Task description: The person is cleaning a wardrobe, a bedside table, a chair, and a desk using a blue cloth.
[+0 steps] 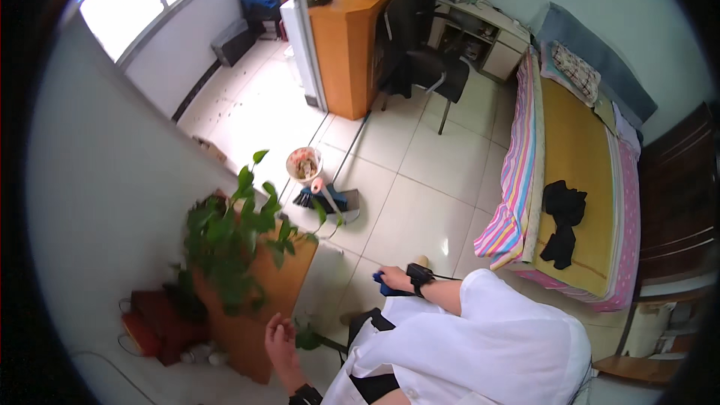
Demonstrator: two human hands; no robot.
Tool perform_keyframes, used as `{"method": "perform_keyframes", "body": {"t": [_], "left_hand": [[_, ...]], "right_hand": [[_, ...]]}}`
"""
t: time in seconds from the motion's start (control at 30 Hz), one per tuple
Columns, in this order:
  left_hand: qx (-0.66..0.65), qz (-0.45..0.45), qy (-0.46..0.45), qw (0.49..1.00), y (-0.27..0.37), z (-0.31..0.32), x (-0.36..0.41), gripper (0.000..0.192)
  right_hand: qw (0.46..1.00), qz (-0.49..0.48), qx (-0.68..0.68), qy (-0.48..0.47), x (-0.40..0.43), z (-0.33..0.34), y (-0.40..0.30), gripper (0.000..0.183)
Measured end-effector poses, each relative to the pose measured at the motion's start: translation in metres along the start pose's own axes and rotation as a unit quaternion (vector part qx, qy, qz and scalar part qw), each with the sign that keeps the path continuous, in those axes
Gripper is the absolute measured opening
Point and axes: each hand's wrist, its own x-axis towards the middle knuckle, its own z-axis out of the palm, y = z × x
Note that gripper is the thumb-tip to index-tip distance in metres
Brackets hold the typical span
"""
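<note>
My right hand (395, 279) grips a bunched blue cloth (387, 289) low in front of my body, above the tiled floor. A black device is strapped to that wrist. Beside the edge of an orange-brown wooden cabinet (292, 270) is my left hand (279, 340), fingers loosely bent and nothing visible in them. Whether it touches the cabinet edge I cannot tell. Over the cabinet top spreads a trailing green potted plant (233, 236), its leaves hiding much of the surface. Another bit of foliage (307, 337) shows just right of my left hand.
A waste bucket (304, 165) with rubbish stands on the floor, with a broom (318, 198) and dustpan (351, 202) close by. To the right is a bed (579, 152) bearing black clothing (564, 205). A black chair (439, 73) stands before a desk (495, 25).
</note>
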Motion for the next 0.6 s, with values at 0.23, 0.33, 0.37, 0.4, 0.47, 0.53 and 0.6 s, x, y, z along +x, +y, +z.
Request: {"method": "perform_keyframes", "body": {"t": [0.23,0.33,0.37,0.4,0.47,0.53,0.6], "left_hand": [[0.030,-0.021,-0.147,0.988,-0.045,0.190,0.004,0.026],[0.068,-0.059,-0.210,0.974,-0.050,0.283,0.005,0.026],[0.093,-0.054,-0.248,0.963,-0.052,0.310,0.007,0.026],[0.118,-0.050,-0.286,0.950,-0.053,0.335,0.011,0.026],[0.138,-0.064,-0.313,0.937,-0.056,0.379,0.021,0.026],[0.158,-0.077,-0.329,0.928,-0.064,0.410,0.039,0.026],[0.184,-0.120,-0.353,0.909,-0.077,0.440,0.062,0.027]], "right_hand": [[0.996,0.081,-0.019,0.022,0.004,-0.149,0.124,0.028],[0.975,0.179,0.068,0.110,0.001,-0.214,0.168,0.038],[0.964,0.204,0.110,0.132,-0.004,-0.232,0.186,0.041],[0.949,0.229,0.153,0.155,-0.010,-0.251,0.201,0.046],[0.932,0.249,0.189,0.186,-0.011,-0.270,0.250,0.048],[0.921,0.275,0.172,0.216,-0.016,-0.286,0.268,0.047],[0.901,0.308,0.174,0.251,-0.023,-0.291,0.290,0.043]]}}
